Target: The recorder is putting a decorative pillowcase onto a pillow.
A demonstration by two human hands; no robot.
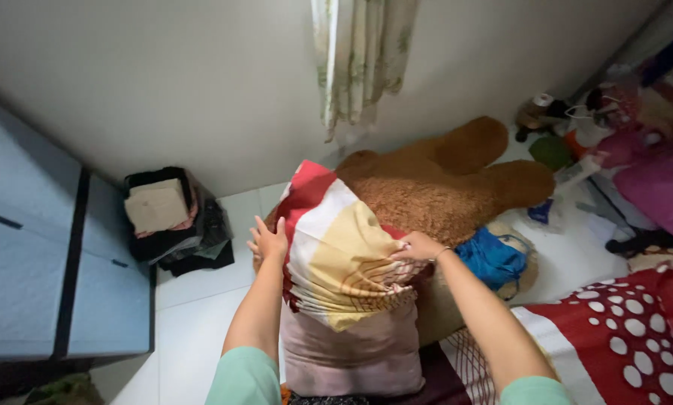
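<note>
Both arms reach straight forward from the bottom of the view, each in a pale green short sleeve, forearms bare and nearly parallel. Between them stands a plump pillow (351, 352) with a dull pink body, upright at the bed's edge, and a pillowcase of red, white and cream-yellow blocks (336, 251) covers its upper half, bunched in folds where the pink body begins.

The left hand (268, 241) lies flat against the left side of the pillowcase, fingers together and pointing up, palm pressed to the cloth. The right hand (417, 247) sits at the right side, knuckles up, fingers curled and pinching a fold of the pillowcase edge; a thin bangle circles the wrist.

Right behind the pillow lies a large brown plush bear (449, 180), and a blue cloth bundle (492, 259) rests just beside the right wrist. A red bedsheet with white dots (621, 330) covers the bed at lower right. A pale blue cabinet (29, 255) stands at left, a dark basket of folded clothes (168, 217) beside it on the white tiled floor (194, 315).
</note>
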